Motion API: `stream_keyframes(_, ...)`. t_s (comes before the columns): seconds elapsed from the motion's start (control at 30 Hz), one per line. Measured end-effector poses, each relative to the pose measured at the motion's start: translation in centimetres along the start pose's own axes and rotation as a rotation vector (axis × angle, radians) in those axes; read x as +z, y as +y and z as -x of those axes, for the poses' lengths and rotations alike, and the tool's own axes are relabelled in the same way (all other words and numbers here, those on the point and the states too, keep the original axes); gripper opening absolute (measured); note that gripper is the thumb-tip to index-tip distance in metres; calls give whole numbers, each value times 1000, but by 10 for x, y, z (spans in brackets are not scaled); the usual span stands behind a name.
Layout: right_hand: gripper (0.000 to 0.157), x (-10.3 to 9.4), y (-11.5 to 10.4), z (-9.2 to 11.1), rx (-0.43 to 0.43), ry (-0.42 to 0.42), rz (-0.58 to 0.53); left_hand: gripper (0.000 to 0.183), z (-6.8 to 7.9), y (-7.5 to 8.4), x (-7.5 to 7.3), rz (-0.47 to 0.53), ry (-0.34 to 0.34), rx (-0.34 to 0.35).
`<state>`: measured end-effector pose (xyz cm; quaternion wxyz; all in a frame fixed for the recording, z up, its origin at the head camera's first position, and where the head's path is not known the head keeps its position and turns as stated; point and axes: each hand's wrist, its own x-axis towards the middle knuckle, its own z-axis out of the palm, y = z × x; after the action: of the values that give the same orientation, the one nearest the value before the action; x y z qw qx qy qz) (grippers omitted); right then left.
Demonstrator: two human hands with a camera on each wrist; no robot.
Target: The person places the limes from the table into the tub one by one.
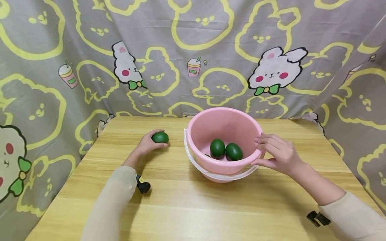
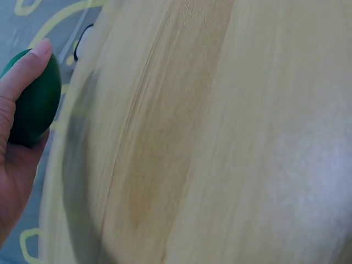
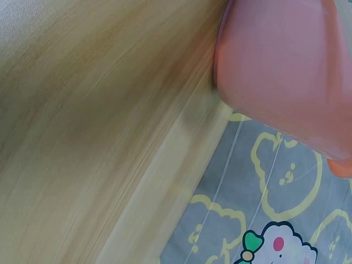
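Observation:
My left hand (image 1: pixel 149 143) grips a smooth, dark green, egg-shaped fruit that looks like an avocado (image 1: pixel 161 137), at the table's left side. In the left wrist view the thumb lies across this avocado (image 2: pixel 38 99). A pink bucket (image 1: pixel 223 117) stands right of centre, its white handle (image 1: pixel 193 160) hanging down at the front. Inside lie two more avocados (image 1: pixel 217 148), side by side, and a sliver of another dark thing shows behind the near rim. The right hand (image 1: pixel 278 154) pinches the bucket's right rim. The right wrist view shows only the bucket's outer wall (image 3: pixel 280 66).
The wooden table (image 1: pixel 181 211) reaches back to a grey curtain (image 1: pixel 169 83) with yellow outlines and cartoon rabbits. Curtain also hangs at the left and right. A black wrist device (image 1: pixel 143 185) sits at the left sleeve, another (image 1: pixel 318 219) at the right.

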<state>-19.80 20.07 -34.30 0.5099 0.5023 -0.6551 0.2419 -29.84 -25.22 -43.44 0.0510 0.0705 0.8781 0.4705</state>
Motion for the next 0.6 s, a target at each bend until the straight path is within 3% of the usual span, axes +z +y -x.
stream_keyframes(0.3, 55, 1, -1, -3, -6, 5, 0, 71, 4, 16, 1, 15, -36, 57)
stream_keyframes(0.6, 55, 0, 0, -2, -12, -7, 11, 68, 9, 26, -1, -4, -115, 118)
